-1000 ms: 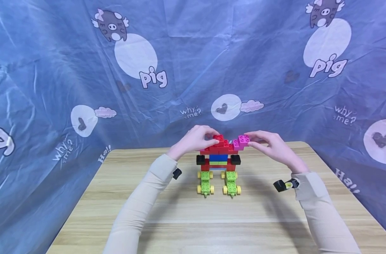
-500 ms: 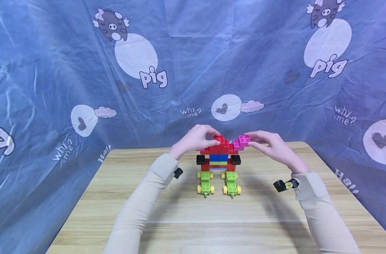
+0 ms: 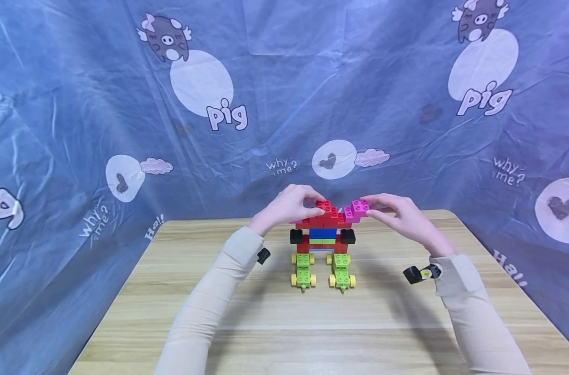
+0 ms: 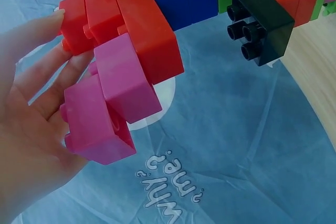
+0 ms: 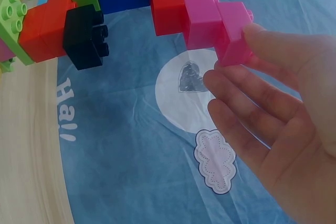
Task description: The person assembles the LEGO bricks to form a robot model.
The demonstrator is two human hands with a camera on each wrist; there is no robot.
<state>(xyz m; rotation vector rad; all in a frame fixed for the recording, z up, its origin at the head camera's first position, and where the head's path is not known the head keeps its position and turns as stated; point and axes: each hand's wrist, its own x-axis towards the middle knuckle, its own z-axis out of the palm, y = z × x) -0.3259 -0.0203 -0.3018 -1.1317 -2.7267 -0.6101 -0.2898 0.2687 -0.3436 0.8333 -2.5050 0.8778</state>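
Note:
A figure of toy building bricks stands on the table. My left hand [image 3: 286, 206] pinches the red brick [image 3: 325, 205] at the very top between thumb and fingers. At the figure's upper right end, my right hand [image 3: 400, 214] pinches the outer pink brick [image 5: 234, 35], which joins a second pink brick [image 5: 200, 18] beside the red row. Two more pink bricks [image 4: 94, 121] step out at the opposite end, in front of my left palm. Below come a blue band [image 3: 323, 233], two black bricks [image 3: 348, 236] at the sides and red legs [image 3: 340, 246] above green wheeled bases [image 3: 341, 272].
The pale wooden table [image 3: 340, 323] reaches out on all sides of the figure. A blue printed cloth [image 3: 275, 94] hangs close behind it and along both sides. Black wrist cameras [image 3: 420, 274] stick out below the cuffs.
My left hand has edged very slightly to the right on the top red brick. The right hand keeps its pinch on the pink brick, and the figure stands in the same place.

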